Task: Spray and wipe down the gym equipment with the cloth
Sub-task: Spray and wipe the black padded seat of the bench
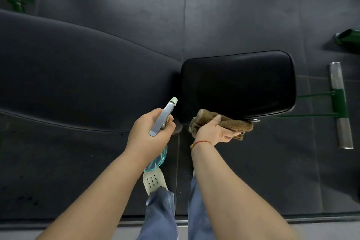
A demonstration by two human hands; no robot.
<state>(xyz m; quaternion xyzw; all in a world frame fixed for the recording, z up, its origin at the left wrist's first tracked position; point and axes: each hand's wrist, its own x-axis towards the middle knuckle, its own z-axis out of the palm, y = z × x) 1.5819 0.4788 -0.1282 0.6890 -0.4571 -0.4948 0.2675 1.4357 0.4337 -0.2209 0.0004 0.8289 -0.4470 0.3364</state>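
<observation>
left grip: wrapped round spray bottle, nozzle aimed far
right grip: clutching brown cloth at seat pad near edge

Red string bracelet with gold bead on right wrist; blue-grey trousers; cream perforated clog.
</observation>
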